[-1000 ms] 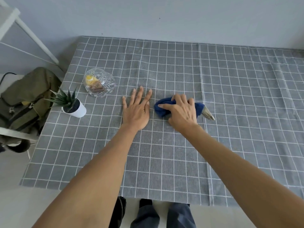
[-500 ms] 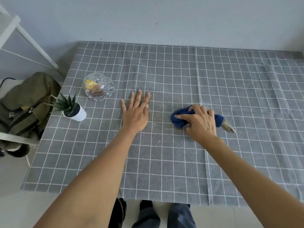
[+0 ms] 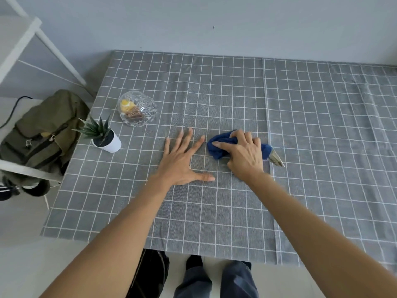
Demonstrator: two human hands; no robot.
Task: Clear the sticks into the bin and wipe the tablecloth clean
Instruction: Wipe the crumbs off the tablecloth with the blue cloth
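Grey checked tablecloth (image 3: 236, 211) covers the counter, with no sticks on it that I can see (that part looks done). The left hand (image 3: 182, 162) lies flat, fingers spread, pinning the fabric. Just to its right, the right hand (image 3: 245, 155) grips a bunched blue rag (image 3: 217, 147) pressed onto the cloth; its long axis runs left to right, so the unwiped stretch lies rightward. A glass bowl (image 3: 137, 108) and potted plant (image 3: 103, 136) sit far left.

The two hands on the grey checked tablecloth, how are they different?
The left hand lies flat with fingers spread and holds nothing; the right hand curls its fingers round a bunched blue cloth. The left hand touches the grey checked tablecloth directly; the right hand rests on the cloth. Both are bare and side by side.
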